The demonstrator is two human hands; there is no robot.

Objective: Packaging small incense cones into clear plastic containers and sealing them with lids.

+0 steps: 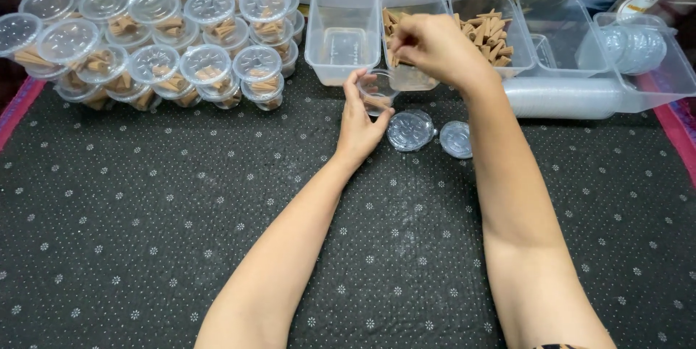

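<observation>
Left hand: the left hand [360, 126] rests on the counter [145, 247], its grip half open, thumb and fingers curved round a small clear cup [377, 92] and touching its sides.
Cup: it stands upright on the counter just in front of the tubs, lid off, with a few brown cones [375, 102] inside.
Right hand: the right hand [435, 48] hovers above the cup and over the middle tub [410, 77]; its grip is pinched shut, fingertips bunched and pointing down. What it has between them I cannot tell.
Lids: two round clear lids [410, 131] lie flat on the counter just right of the left hand, side by side.
Tubs: a row of clear rectangular tubs at the far edge; the left tub [342, 30] looks bare, the middle one and the next tub [484, 30] hold loose brown cones.
Filled cups: a large stack of lidded cups [156, 37] with cones inside sits far left, well apart from both hands.
Sleeve: a long sleeve of nested cups [565, 97] lies on its side at right.
Counter cover: dark mat with small pale flowers.
</observation>
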